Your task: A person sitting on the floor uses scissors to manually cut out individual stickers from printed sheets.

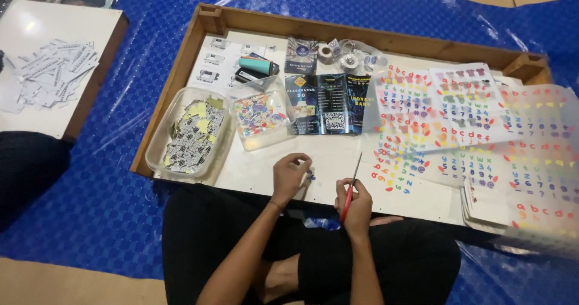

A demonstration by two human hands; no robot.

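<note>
Our right hand [356, 203] is closed round the red handles of a pair of scissors [350, 190], whose long axis runs up and slightly right from the hand, the blades tipped away from us over the white board. Just to its left, our left hand [289, 173] pinches a small sticker piece [305, 174] between its fingertips, held low over the board; the piece is too small to make out. The piece lies left of the blades and near them, so the left hand is the nearer to it. Both forearms come up from our crossed legs, wrists bent slightly inward.

Beyond the left hand stand two clear tubs of cut stickers [192, 133], and further out a dark folded leaflet [329, 103]. Right of the scissors, sheets of coloured letter and number stickers [422, 130] spread across the wooden tray [181, 69].
</note>
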